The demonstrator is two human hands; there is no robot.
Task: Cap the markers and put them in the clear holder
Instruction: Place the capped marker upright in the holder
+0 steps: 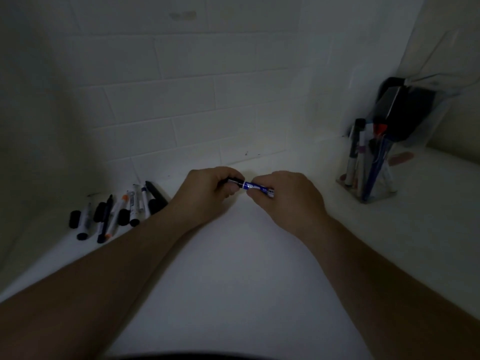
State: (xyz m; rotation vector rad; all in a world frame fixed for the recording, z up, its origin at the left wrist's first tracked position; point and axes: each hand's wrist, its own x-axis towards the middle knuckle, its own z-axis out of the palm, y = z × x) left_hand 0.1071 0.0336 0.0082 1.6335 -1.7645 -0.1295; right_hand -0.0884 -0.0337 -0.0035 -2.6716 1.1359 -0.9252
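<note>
Dim white counter [233, 268], tiled wall [181, 87].

White counter [233, 255] with markers and holder

Left of the grip — loose markers [114, 211] and caps lying in a cluster; well right of it — the clear holder [368, 172] standing, pens inside.

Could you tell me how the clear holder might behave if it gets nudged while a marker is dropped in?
The clear holder looks tall and narrow with markers leaning out above its rim, so it is probably top-heavy and apt to tip. Its smooth plastic on the white counter may also slide easily.
</note>
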